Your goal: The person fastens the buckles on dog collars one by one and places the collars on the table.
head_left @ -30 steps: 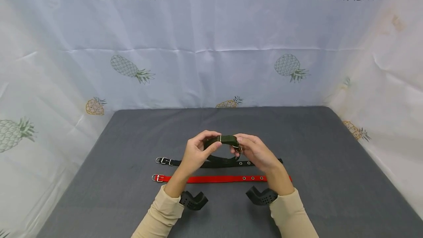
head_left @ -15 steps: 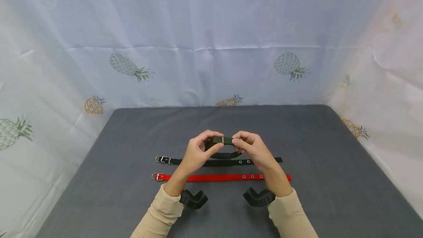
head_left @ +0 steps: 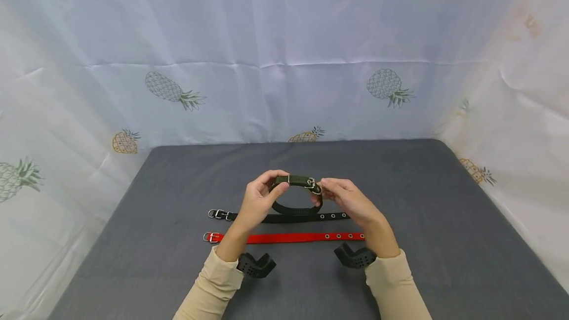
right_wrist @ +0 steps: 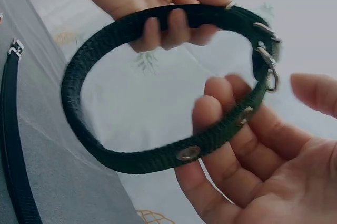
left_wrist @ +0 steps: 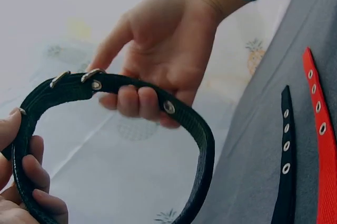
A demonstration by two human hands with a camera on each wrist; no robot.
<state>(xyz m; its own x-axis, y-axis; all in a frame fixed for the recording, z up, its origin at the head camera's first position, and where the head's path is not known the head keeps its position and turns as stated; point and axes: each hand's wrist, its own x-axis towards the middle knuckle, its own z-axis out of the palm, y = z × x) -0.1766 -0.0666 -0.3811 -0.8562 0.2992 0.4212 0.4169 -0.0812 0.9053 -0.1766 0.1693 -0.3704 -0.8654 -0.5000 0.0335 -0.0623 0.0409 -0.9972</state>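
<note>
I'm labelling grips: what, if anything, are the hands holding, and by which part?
A green collar, closed into a ring. The left hand pinches it beside a metal loop; the right hand curls round the band near the buckle.

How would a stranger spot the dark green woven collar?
Over the grey cloth-covered table, find the left hand and right hand. They hold the dark green woven collar: a closed loop, unlike the straight black fabric strap and straight red fabric strap.

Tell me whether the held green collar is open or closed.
Closed: the green collar forms a complete ring, its ends overlapping at the buckle.
</note>
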